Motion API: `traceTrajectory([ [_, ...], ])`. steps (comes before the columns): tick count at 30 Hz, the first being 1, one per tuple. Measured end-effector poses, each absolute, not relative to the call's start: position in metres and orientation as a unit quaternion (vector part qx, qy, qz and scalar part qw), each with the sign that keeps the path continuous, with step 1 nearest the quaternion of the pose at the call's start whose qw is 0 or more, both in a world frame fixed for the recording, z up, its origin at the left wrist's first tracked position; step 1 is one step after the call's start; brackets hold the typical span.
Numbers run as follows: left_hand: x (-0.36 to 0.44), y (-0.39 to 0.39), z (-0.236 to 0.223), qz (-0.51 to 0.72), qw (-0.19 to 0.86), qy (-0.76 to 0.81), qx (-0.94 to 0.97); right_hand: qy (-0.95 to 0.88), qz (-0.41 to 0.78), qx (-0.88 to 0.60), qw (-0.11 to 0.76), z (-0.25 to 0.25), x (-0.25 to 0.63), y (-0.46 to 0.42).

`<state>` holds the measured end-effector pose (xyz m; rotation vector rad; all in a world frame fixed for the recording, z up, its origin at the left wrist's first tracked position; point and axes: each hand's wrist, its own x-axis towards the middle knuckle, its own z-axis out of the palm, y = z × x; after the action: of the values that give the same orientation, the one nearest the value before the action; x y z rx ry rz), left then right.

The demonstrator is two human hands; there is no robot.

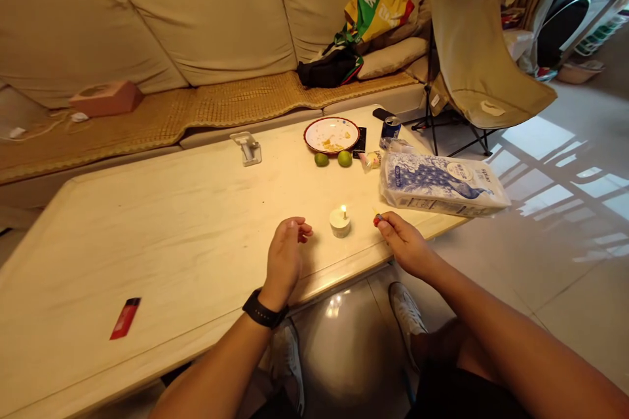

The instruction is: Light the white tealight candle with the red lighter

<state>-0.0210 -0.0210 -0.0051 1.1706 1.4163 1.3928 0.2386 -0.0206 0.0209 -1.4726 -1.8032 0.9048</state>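
Observation:
A small round pale candle (340, 222) stands on the table, its wick burning with a small flame. To its left, my left hand (289, 245) is cupped with loosely bent fingers, a short gap from the candle and holding nothing. On the other side, my right hand (403, 241) is closed around a small red lighter (377, 220), most of which the fingers hide. A faint yellow tip shows above the lighter. Far to the left on the tabletop lies a flat red object with a black end (126, 319).
Toward the back of the pale table (196, 222) are a red-rimmed plate (331, 135) with food scraps, two green fruits (344, 158) and a blue can (390, 127). A wrapped tissue pack (442, 183) overhangs the right edge. A sofa (211, 33) and folding chair (479, 52) stand behind.

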Motion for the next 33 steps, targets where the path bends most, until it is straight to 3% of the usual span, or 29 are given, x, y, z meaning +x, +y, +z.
traceTrajectory([
  [4,-0.034,-0.009,-0.011,0.566,0.416,0.563,0.434,-0.681,0.377,-0.571,0.261,0.018,0.241,-0.017],
  [17,-0.019,0.0,-0.005,0.566,0.42,0.553,0.444,-0.751,0.148,-0.642,0.047,0.032,0.222,-0.007],
  [23,-0.01,0.007,-0.006,0.555,0.356,0.555,0.507,-0.746,0.132,-0.652,0.03,0.037,0.207,0.009],
  [33,-0.006,0.009,-0.001,0.569,0.355,0.544,0.504,-0.759,0.113,-0.64,0.021,0.05,0.192,0.021],
])
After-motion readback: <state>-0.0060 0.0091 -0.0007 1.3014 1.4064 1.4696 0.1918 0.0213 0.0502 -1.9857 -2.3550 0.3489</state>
